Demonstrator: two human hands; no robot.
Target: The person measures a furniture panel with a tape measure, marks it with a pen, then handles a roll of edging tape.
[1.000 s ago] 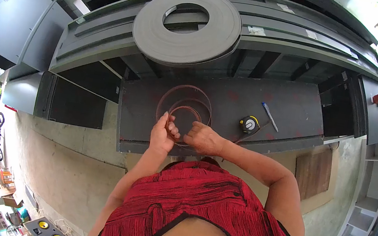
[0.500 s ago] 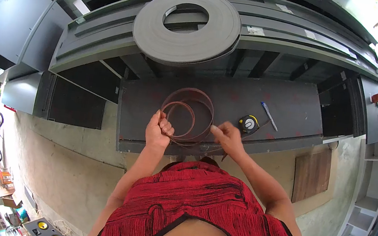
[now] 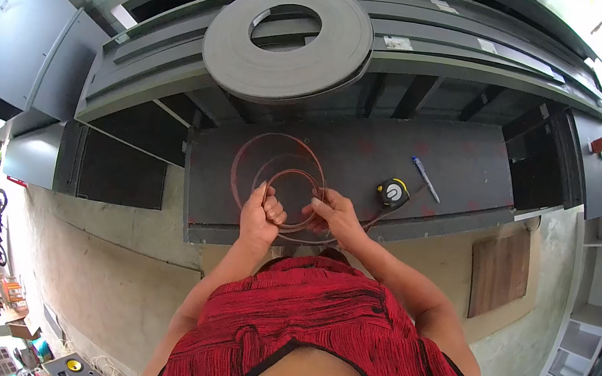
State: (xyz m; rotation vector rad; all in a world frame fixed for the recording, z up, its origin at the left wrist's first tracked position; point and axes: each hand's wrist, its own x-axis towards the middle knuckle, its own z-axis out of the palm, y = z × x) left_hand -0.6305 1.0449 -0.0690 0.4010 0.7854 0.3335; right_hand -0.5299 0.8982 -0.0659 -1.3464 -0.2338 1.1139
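A thin reddish-brown strip, like edge banding, is wound into a small coil [image 3: 294, 172], with a wider loose loop [image 3: 275, 135] spreading around it above the dark panel [image 3: 362, 146]. My left hand [image 3: 263, 215] is closed around the coil's left side. At the opposite side my right hand [image 3: 336, 215] pinches the strip between thumb and fingers. A yellow and black tape measure [image 3: 393, 193] lies on the panel to the right of my right hand. Part of the strip's lower run is hidden behind my hands.
A large grey roll of banding [image 3: 229, 45] rests on stacked dark frames [image 3: 459, 70] beyond the panel. A blue and white pen [image 3: 426, 179] lies right of the tape measure. A brown board [image 3: 498, 272] is on the floor at right, near white shelving [image 3: 588, 309].
My right hand has moved left, from the outer loop to the small coil. The wide loop has shifted left, and the small coil sits slightly further right between both hands.
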